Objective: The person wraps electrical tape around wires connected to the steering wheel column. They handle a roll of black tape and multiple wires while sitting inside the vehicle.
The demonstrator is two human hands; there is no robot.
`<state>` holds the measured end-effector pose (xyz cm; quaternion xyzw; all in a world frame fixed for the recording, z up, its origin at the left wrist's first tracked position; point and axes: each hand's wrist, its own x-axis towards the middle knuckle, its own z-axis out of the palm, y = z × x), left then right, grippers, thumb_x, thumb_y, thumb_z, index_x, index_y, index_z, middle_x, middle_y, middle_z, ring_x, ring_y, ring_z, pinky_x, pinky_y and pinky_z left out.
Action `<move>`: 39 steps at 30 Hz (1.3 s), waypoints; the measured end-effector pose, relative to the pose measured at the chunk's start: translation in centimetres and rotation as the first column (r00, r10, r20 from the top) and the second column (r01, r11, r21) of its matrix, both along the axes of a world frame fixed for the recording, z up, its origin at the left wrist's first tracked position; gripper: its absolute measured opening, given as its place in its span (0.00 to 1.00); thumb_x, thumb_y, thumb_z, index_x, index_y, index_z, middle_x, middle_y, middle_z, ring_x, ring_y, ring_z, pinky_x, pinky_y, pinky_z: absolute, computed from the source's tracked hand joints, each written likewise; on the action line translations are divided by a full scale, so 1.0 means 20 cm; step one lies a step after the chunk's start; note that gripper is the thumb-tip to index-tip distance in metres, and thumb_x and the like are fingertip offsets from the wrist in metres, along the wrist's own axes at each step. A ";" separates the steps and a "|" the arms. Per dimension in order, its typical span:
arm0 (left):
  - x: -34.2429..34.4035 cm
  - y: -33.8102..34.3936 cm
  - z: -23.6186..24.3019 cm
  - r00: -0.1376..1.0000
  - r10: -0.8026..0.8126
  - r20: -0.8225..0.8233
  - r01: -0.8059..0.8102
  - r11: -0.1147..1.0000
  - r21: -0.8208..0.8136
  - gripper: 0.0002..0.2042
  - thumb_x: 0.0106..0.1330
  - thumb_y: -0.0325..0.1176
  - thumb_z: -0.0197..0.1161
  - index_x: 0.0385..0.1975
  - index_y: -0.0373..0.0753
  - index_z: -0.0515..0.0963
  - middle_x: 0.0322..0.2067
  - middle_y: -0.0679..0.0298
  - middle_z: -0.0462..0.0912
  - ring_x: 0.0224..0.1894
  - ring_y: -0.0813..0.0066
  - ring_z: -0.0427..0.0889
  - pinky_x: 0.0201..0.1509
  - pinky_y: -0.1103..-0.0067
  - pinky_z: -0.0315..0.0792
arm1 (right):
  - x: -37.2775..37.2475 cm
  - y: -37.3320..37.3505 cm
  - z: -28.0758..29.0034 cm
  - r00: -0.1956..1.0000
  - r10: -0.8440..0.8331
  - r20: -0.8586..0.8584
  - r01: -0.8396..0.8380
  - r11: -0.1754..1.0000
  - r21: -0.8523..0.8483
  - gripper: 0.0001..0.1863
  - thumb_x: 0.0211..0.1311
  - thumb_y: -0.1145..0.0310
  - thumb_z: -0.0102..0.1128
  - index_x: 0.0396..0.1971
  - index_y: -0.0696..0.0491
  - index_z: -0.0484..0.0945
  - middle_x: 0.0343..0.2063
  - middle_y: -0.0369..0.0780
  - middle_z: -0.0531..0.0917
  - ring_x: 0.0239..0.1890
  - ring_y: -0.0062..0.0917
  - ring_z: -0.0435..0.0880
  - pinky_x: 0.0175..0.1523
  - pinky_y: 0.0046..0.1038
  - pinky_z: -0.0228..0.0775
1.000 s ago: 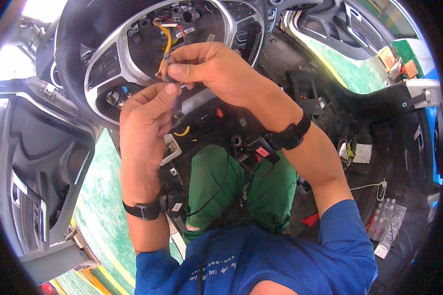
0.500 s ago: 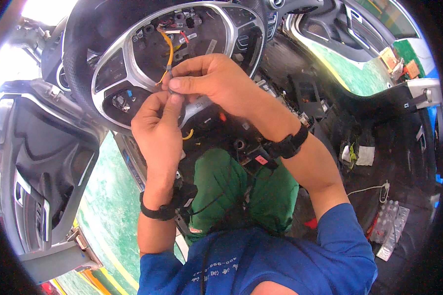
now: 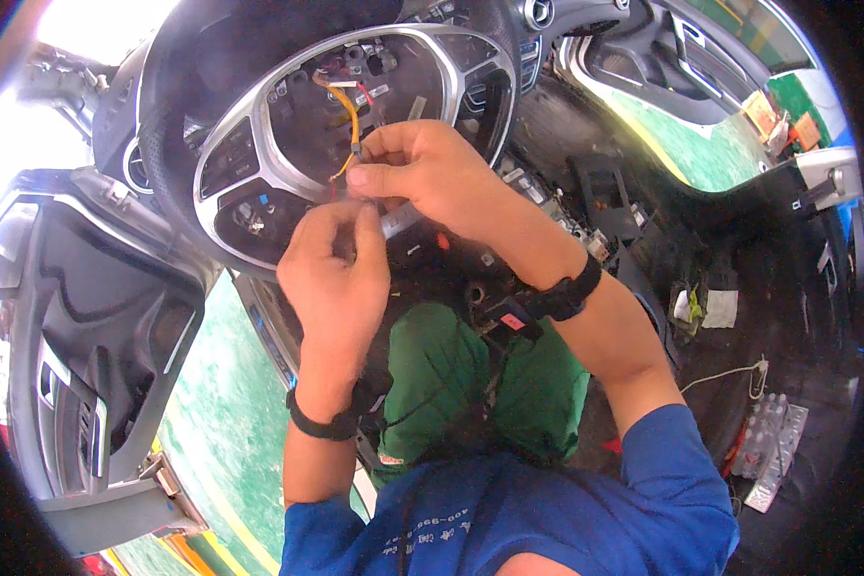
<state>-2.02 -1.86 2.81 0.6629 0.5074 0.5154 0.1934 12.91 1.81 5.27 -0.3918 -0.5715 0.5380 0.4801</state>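
Observation:
In front of me a steering wheel (image 3: 161, 144) with silver trim has its middle uncovered. Out of that opening comes a yellow wire (image 3: 354, 123) with a grey band near its lower part. My right hand (image 3: 430, 178) pinches the wire's lower part between thumb and fingers. A thin loose strand with a bare-looking tip sticks out beside those fingers. Just below and to the left, my left hand (image 3: 336, 259) is closed, thumb against forefinger, its tips close to the right fingertips. What lies between the left fingers is hidden.
An open car door (image 3: 106, 326) stands at the left, another door (image 3: 662, 58) at the far right. Loose dashboard parts and a black frame (image 3: 600, 197) lie right of the wheel. On the dark floor are a white paper (image 3: 721, 309), a cable and a clear blister pack (image 3: 776, 451).
Both hands sit slightly further right and lower in the picture, and the whole view has shifted a little. The left hand has dropped slightly from the right. The yellow wire stays in the right hand.

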 end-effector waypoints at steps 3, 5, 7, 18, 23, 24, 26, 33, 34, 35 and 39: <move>-0.05 -0.01 0.02 0.992 0.035 0.123 -0.047 0.994 0.102 0.08 0.60 0.25 0.67 0.38 0.33 0.80 0.30 0.63 0.82 0.27 0.79 0.79 0.33 0.82 0.73 | 0.05 -0.02 0.01 1.000 0.022 0.011 -0.022 0.999 0.027 0.11 0.64 0.67 0.63 0.39 0.60 0.81 0.30 0.34 0.83 0.29 0.15 0.78 0.36 0.20 0.70; -0.02 -0.01 0.11 0.985 -0.012 0.171 -0.006 0.994 0.105 0.08 0.63 0.26 0.65 0.40 0.32 0.81 0.29 0.64 0.82 0.28 0.82 0.79 0.33 0.83 0.72 | 0.06 -0.01 -0.01 0.997 0.065 -0.035 -0.062 0.995 0.082 0.12 0.65 0.68 0.61 0.42 0.60 0.80 0.32 0.35 0.84 0.32 0.16 0.79 0.39 0.20 0.71; -0.03 0.02 0.10 0.987 -0.051 0.150 0.048 0.999 0.024 0.08 0.65 0.27 0.64 0.40 0.32 0.81 0.28 0.65 0.82 0.28 0.84 0.78 0.32 0.84 0.71 | 0.06 -0.04 0.00 0.994 0.110 -0.027 -0.109 0.992 0.056 0.12 0.64 0.69 0.61 0.44 0.59 0.79 0.33 0.36 0.82 0.36 0.18 0.79 0.46 0.23 0.71; -0.08 0.09 0.12 0.839 -0.232 0.492 0.428 0.841 -0.331 0.09 0.69 0.32 0.60 0.37 0.30 0.80 0.27 0.69 0.82 0.22 0.89 0.67 0.24 0.87 0.59 | 0.12 -0.08 -0.10 0.994 -0.023 -0.106 0.026 0.999 0.027 0.15 0.64 0.74 0.61 0.49 0.62 0.78 0.37 0.42 0.86 0.37 0.20 0.83 0.46 0.23 0.75; -0.09 0.11 0.11 0.869 -0.252 0.426 0.414 0.843 -0.344 0.09 0.69 0.31 0.60 0.37 0.30 0.80 0.28 0.69 0.82 0.22 0.90 0.66 0.24 0.88 0.58 | 0.10 -0.08 -0.13 0.983 -0.176 0.050 0.171 0.981 0.097 0.14 0.64 0.73 0.61 0.48 0.62 0.79 0.34 0.40 0.87 0.35 0.19 0.83 0.43 0.22 0.76; -0.09 0.11 0.10 0.870 -0.259 0.419 0.415 0.843 -0.343 0.09 0.69 0.31 0.59 0.37 0.30 0.80 0.29 0.68 0.82 0.22 0.90 0.66 0.24 0.88 0.58 | 0.09 -0.09 -0.13 0.983 -0.176 0.048 0.171 0.981 0.095 0.14 0.64 0.73 0.61 0.48 0.62 0.79 0.34 0.40 0.87 0.35 0.19 0.83 0.43 0.22 0.76; -0.07 0.11 0.10 0.875 -0.252 0.414 0.406 0.847 -0.342 0.09 0.69 0.31 0.60 0.37 0.30 0.80 0.28 0.68 0.82 0.22 0.91 0.66 0.24 0.89 0.58 | 0.08 -0.10 -0.14 0.968 -0.215 0.131 0.187 0.962 0.199 0.15 0.64 0.71 0.62 0.48 0.61 0.79 0.32 0.38 0.87 0.33 0.18 0.82 0.41 0.22 0.75; -0.05 0.11 0.09 0.860 -0.261 0.438 0.425 0.841 -0.335 0.08 0.68 0.30 0.60 0.36 0.31 0.80 0.28 0.67 0.83 0.23 0.91 0.69 0.25 0.90 0.59 | 0.06 -0.10 -0.12 0.723 -0.455 0.519 0.219 0.865 0.452 0.15 0.64 0.65 0.60 0.42 0.61 0.79 0.29 0.49 0.85 0.30 0.36 0.85 0.36 0.32 0.75; -0.04 0.11 0.09 0.860 -0.263 0.438 0.427 0.840 -0.335 0.08 0.68 0.30 0.60 0.36 0.31 0.80 0.28 0.67 0.83 0.23 0.91 0.69 0.25 0.90 0.59 | 0.06 -0.09 -0.16 0.664 -0.523 0.534 0.195 0.811 0.552 0.13 0.63 0.65 0.60 0.38 0.60 0.78 0.28 0.50 0.83 0.30 0.41 0.84 0.35 0.37 0.75; -0.04 0.12 0.08 0.875 -0.264 0.405 0.410 0.850 -0.332 0.08 0.68 0.30 0.60 0.36 0.30 0.80 0.28 0.66 0.83 0.25 0.90 0.71 0.26 0.89 0.62 | 0.05 -0.08 -0.19 0.604 -0.590 0.536 0.159 0.748 0.644 0.12 0.63 0.65 0.59 0.34 0.60 0.78 0.27 0.51 0.81 0.31 0.47 0.82 0.35 0.41 0.74; 0.00 0.14 0.03 0.929 -0.250 0.273 0.315 0.921 -0.228 0.09 0.69 0.33 0.61 0.36 0.33 0.81 0.21 0.73 0.77 0.18 0.91 0.65 0.20 0.88 0.56 | 0.05 -0.07 -0.23 0.611 -0.620 0.492 0.126 0.690 0.713 0.10 0.63 0.67 0.58 0.31 0.60 0.76 0.25 0.50 0.81 0.29 0.48 0.81 0.36 0.45 0.73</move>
